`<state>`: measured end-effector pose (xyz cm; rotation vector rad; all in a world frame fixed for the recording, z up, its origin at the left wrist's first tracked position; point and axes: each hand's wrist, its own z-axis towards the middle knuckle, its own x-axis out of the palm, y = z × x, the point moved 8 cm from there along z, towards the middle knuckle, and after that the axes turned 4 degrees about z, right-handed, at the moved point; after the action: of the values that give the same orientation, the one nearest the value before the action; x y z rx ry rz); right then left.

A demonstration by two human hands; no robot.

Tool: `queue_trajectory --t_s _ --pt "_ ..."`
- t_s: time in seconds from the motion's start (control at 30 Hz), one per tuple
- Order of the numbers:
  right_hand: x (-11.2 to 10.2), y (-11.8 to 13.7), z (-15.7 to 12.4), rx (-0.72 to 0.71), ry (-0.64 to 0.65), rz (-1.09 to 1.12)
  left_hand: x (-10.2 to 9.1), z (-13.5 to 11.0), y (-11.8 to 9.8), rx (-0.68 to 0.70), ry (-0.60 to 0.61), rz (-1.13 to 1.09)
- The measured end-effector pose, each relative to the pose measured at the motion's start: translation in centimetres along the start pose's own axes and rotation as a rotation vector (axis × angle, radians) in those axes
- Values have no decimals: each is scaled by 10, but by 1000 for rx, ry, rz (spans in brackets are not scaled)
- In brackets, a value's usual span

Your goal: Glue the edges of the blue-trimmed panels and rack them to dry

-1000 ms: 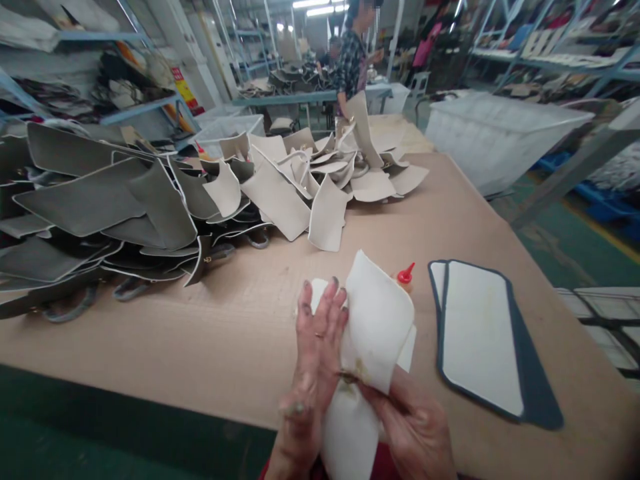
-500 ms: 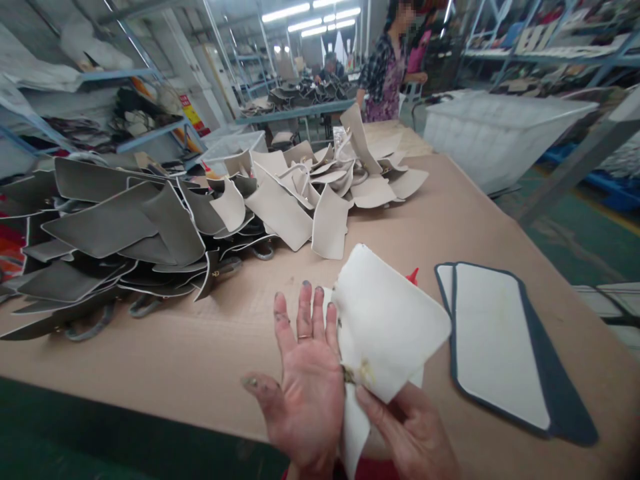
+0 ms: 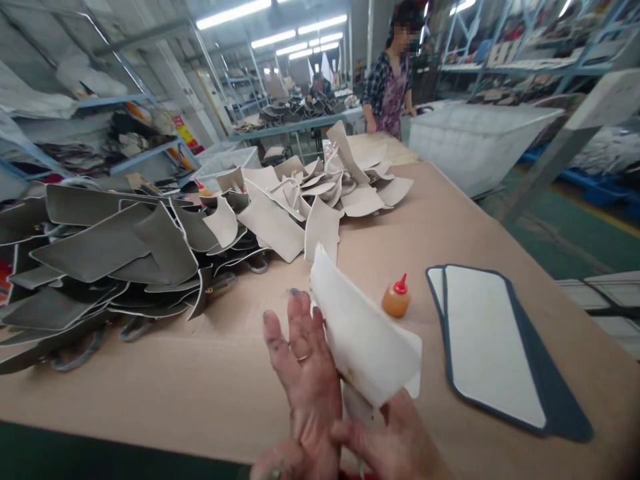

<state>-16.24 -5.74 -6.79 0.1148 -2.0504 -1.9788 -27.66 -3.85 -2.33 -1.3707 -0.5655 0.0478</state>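
My left hand [image 3: 313, 383] is palm up over the near edge of the table, its fingers extended and dark smudges on the fingertips. It wears a ring. Against its little-finger side leans a white, bent panel [image 3: 363, 333] with rounded corners and a small brownish stain at its lower edge. My right hand [image 3: 397, 437] grips this panel from below, with its thumb beside my left wrist; its other fingers are partly hidden. Beyond the panel stands a small squeeze bottle [image 3: 397, 300] of amber liquid with a red nozzle.
White panels with dark blue borders [image 3: 493, 340] lie overlapped on the right. Dark grey bag pieces with handles [image 3: 95, 253] are heaped on the left, beige ones [image 3: 275, 220] farther back. A white bin [image 3: 470, 143] stands beyond the table's right edge; a person [image 3: 387, 87] stands behind.
The white panel has tipped more edge-on and shifted left, uncovering the bottle. My left hand has turned and its thumb has come down toward me. The view has shifted slightly.
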Motion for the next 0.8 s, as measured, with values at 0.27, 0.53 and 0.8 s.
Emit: queue_trajectory --t_s 0.27,0.53,0.8 --pt "2 13 10 -60 -10 51 11 -9 -14 72 -31 -205" --pt "-8 14 11 -44 -33 -10 7 -7 -4 28 -15 -219" --pt "-6 13 11 51 147 -153 14 -4 13 -186 351 -143"
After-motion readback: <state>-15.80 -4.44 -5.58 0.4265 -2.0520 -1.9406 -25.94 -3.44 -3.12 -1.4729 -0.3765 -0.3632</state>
